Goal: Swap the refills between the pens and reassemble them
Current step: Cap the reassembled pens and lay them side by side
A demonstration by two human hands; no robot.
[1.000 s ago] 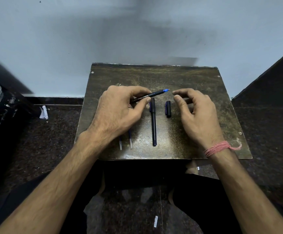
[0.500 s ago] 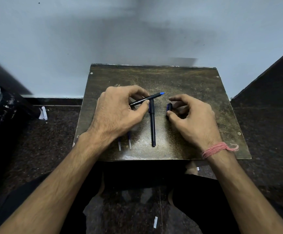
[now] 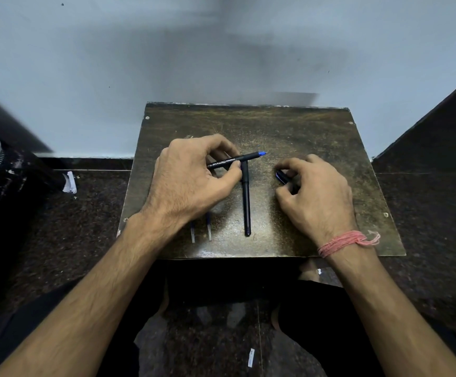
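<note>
My left hand (image 3: 194, 180) grips a black pen (image 3: 237, 160) with white lettering; its blue tip points right, just above the board. A second black pen (image 3: 246, 202) lies lengthwise on the dark board (image 3: 303, 126), its top end under the held pen. My right hand (image 3: 316, 194) is closed on a small dark blue cap (image 3: 281, 176), pinched between thumb and fingers; most of the cap is hidden. Two thin refills (image 3: 201, 232) stick out from under my left wrist, side by side.
The board rests low over a dark speckled floor (image 3: 71, 227), against a pale wall (image 3: 221, 50). Scraps of white paper (image 3: 69, 183) lie on the floor at left. A dark slab (image 3: 439, 126) rises at the right. My legs sit under the board's near edge.
My right hand dropped onto the blue cap that lay on the board and closed around it. My left hand kept the pen, lowering its tip slightly.
</note>
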